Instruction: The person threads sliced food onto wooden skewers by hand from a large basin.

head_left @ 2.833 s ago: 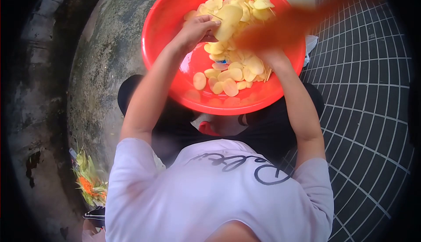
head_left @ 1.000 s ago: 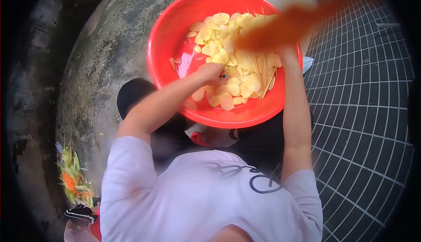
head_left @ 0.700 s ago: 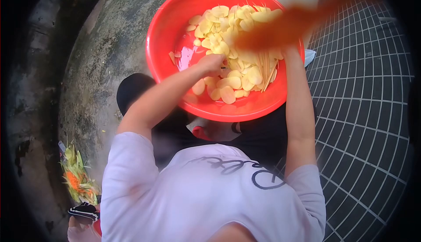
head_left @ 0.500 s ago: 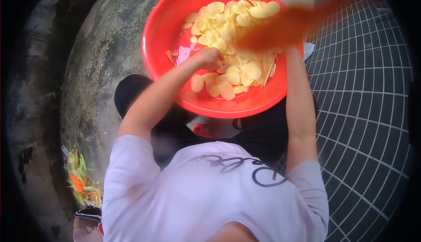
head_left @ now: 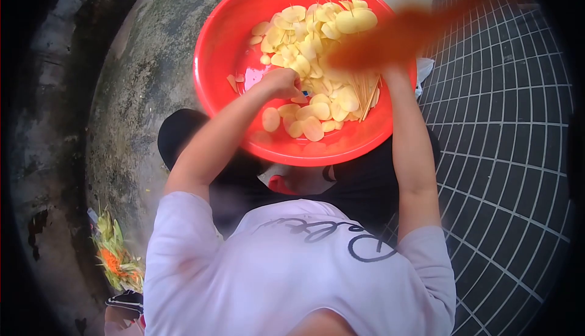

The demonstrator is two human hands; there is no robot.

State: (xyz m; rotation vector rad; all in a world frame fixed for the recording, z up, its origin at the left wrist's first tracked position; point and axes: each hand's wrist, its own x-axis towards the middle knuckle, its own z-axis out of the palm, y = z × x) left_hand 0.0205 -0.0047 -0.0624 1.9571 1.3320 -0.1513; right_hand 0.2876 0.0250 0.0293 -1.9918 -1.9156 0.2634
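A large red basin (head_left: 222, 34) sits across my lap, holding a heap of pale yellow, thin round slices that look like potato (head_left: 347, 98). Thin wooden skewers (head_left: 367, 92) lie together at the right of the heap, and some tips poke up through slices at the far side. My left hand (head_left: 284, 82) is closed low over the left part of the heap; whatever its fingers hold is hidden, though a small blue spot shows beside them. An orange blur covers most of my right hand (head_left: 395, 75) at the basin's right side, so its fingers cannot be seen.
The blurred orange smear (head_left: 390, 40) crosses the upper right of the view. Dark tiles (head_left: 499, 177) lie on the right, stained concrete (head_left: 134, 129) on the left. A pile of green and orange scraps (head_left: 116, 254) lies at lower left, near part of another person (head_left: 125, 314).
The basin and heap sit slightly farther left in view. My left hand stays low over the slices, turned a little, and a blue spot now shows beside its fingers.
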